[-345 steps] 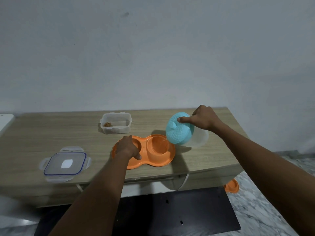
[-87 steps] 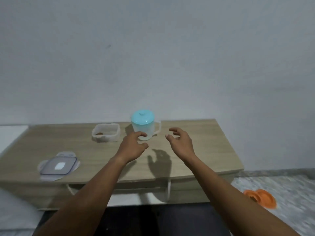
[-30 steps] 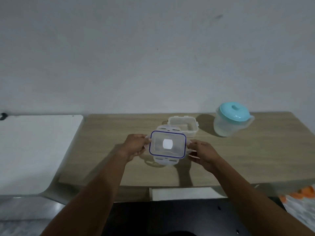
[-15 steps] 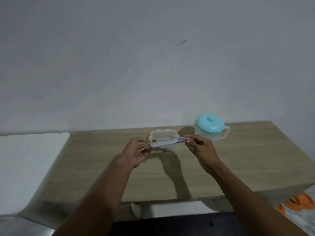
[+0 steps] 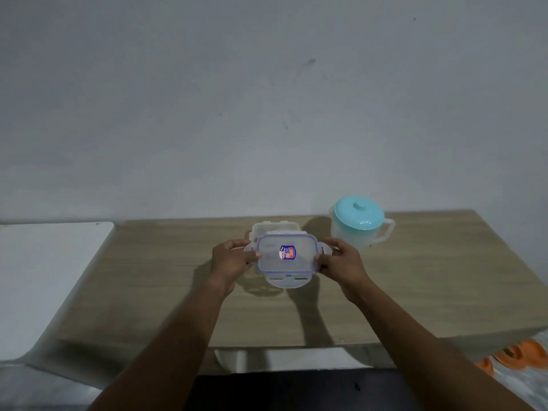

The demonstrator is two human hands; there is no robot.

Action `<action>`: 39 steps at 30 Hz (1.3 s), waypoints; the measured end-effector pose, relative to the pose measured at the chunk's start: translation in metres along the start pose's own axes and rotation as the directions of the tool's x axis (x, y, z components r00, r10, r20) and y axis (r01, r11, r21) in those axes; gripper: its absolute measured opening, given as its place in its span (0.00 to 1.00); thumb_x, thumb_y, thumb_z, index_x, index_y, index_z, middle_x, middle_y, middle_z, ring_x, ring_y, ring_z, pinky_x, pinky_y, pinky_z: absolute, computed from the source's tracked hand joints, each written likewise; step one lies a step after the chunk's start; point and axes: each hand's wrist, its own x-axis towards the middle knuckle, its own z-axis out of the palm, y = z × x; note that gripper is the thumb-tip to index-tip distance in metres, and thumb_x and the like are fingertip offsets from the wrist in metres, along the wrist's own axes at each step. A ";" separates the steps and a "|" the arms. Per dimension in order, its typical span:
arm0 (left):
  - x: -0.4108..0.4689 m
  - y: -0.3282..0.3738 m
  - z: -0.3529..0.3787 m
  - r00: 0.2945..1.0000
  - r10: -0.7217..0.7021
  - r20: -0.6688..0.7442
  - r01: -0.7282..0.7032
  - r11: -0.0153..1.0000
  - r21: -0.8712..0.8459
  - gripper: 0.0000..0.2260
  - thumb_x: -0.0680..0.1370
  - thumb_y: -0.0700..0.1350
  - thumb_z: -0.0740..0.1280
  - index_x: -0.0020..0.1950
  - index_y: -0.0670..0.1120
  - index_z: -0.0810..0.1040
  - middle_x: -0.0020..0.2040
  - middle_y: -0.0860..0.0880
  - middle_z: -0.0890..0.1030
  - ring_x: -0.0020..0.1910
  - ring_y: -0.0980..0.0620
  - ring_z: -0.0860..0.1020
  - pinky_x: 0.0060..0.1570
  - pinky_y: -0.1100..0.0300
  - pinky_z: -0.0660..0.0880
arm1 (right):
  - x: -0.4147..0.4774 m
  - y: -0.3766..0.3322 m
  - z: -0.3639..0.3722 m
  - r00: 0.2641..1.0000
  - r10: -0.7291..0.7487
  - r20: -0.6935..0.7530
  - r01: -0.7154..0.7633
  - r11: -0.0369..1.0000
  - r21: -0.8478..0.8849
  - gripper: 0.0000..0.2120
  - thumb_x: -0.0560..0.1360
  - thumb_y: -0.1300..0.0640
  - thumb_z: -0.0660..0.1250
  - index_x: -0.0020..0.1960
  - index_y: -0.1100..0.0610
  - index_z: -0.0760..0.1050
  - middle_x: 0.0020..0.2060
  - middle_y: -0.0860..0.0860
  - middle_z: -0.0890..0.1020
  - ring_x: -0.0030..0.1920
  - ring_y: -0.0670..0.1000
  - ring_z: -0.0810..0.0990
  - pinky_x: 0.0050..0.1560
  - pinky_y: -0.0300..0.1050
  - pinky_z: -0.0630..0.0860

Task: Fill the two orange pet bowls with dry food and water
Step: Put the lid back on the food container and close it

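While the left hand and right hand pinch the short ends of a clear rectangular plastic lid with a blue seal, it hangs between them above the light wooden tabletop. Just behind the lid sits the clear open food container. A translucent jug with a turquoise lid stands to the right. Both orange pet bowls lie on the floor, well apart from either grip.

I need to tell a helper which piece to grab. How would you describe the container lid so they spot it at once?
Look at the wooden table against the wall. Above its middle, both hands hold a clear rectangular lid in front of the open container. Its blue rim and small central sticker set it apart.
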 end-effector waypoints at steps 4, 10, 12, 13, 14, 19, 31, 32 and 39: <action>0.015 -0.002 0.005 0.999 0.010 -0.040 -0.008 0.999 0.036 0.20 0.66 0.30 0.76 0.57 0.39 0.80 0.51 0.42 0.84 0.48 0.46 0.82 0.44 0.57 0.80 | 0.027 -0.001 0.013 0.998 0.003 -0.059 -0.005 1.000 -0.029 0.15 0.72 0.69 0.74 0.58 0.63 0.82 0.49 0.60 0.86 0.46 0.58 0.85 0.46 0.51 0.85; 0.062 -0.001 0.023 0.961 0.054 -0.270 -0.036 0.997 0.069 0.19 0.64 0.32 0.78 0.52 0.42 0.81 0.48 0.42 0.85 0.43 0.47 0.82 0.45 0.56 0.80 | 0.090 0.007 0.038 0.993 0.044 -0.110 -0.054 0.994 -0.095 0.16 0.66 0.60 0.79 0.54 0.54 0.84 0.48 0.54 0.87 0.50 0.60 0.86 0.52 0.62 0.84; 0.076 -0.003 0.029 0.948 0.058 -0.313 -0.027 0.995 0.101 0.18 0.64 0.32 0.78 0.52 0.41 0.82 0.48 0.42 0.85 0.41 0.48 0.81 0.43 0.57 0.79 | 0.104 0.010 0.046 0.992 0.037 -0.121 -0.050 0.993 -0.105 0.13 0.69 0.61 0.78 0.52 0.52 0.84 0.48 0.54 0.87 0.50 0.60 0.86 0.54 0.63 0.83; 0.080 -0.004 0.031 0.948 0.057 -0.314 -0.024 0.994 0.108 0.18 0.65 0.31 0.77 0.53 0.40 0.82 0.48 0.43 0.84 0.41 0.49 0.80 0.42 0.59 0.78 | 0.107 0.010 0.049 0.991 0.032 -0.129 -0.047 0.993 -0.111 0.12 0.70 0.62 0.78 0.50 0.50 0.83 0.48 0.53 0.87 0.50 0.59 0.86 0.55 0.62 0.83; 0.085 -0.005 0.032 0.948 0.056 -0.314 -0.022 0.993 0.112 0.18 0.66 0.31 0.77 0.54 0.39 0.81 0.48 0.43 0.84 0.42 0.49 0.80 0.41 0.59 0.77 | 0.109 0.012 0.051 0.991 0.031 -0.131 -0.046 0.992 -0.119 0.11 0.71 0.63 0.77 0.47 0.48 0.82 0.46 0.52 0.87 0.50 0.59 0.86 0.56 0.62 0.83; 0.100 -0.015 0.031 0.947 0.003 -0.323 0.030 0.995 0.095 0.16 0.67 0.32 0.76 0.53 0.42 0.81 0.48 0.45 0.84 0.43 0.49 0.80 0.44 0.58 0.77 | 0.117 0.023 0.058 0.990 0.037 -0.138 -0.050 0.995 -0.092 0.11 0.74 0.66 0.74 0.47 0.51 0.80 0.42 0.50 0.83 0.48 0.56 0.83 0.58 0.59 0.82; 0.106 -0.028 0.022 0.952 -0.027 -0.305 0.069 0.989 0.128 0.28 0.60 0.44 0.81 0.59 0.46 0.78 0.52 0.41 0.84 0.48 0.43 0.84 0.46 0.43 0.82 | 0.115 0.031 0.066 0.986 0.023 -0.165 -0.044 0.991 -0.123 0.25 0.74 0.61 0.75 0.70 0.56 0.74 0.54 0.60 0.83 0.53 0.63 0.84 0.55 0.64 0.82; 0.108 -0.030 0.021 0.949 -0.028 -0.313 0.071 0.989 0.127 0.28 0.59 0.46 0.82 0.56 0.48 0.78 0.52 0.42 0.83 0.48 0.43 0.84 0.45 0.43 0.83 | 0.113 0.032 0.067 0.983 0.017 -0.184 -0.039 0.992 -0.117 0.26 0.74 0.61 0.75 0.70 0.56 0.74 0.53 0.58 0.83 0.52 0.61 0.84 0.55 0.63 0.82; 0.092 -0.032 0.035 0.924 0.121 -0.363 -0.048 0.978 0.204 0.14 0.70 0.41 0.77 0.55 0.40 0.84 0.49 0.45 0.85 0.48 0.49 0.82 0.52 0.53 0.79 | 0.099 0.041 0.078 0.935 0.019 -0.355 -0.042 0.997 -0.058 0.16 0.73 0.54 0.77 0.59 0.57 0.85 0.51 0.54 0.88 0.51 0.54 0.85 0.58 0.58 0.81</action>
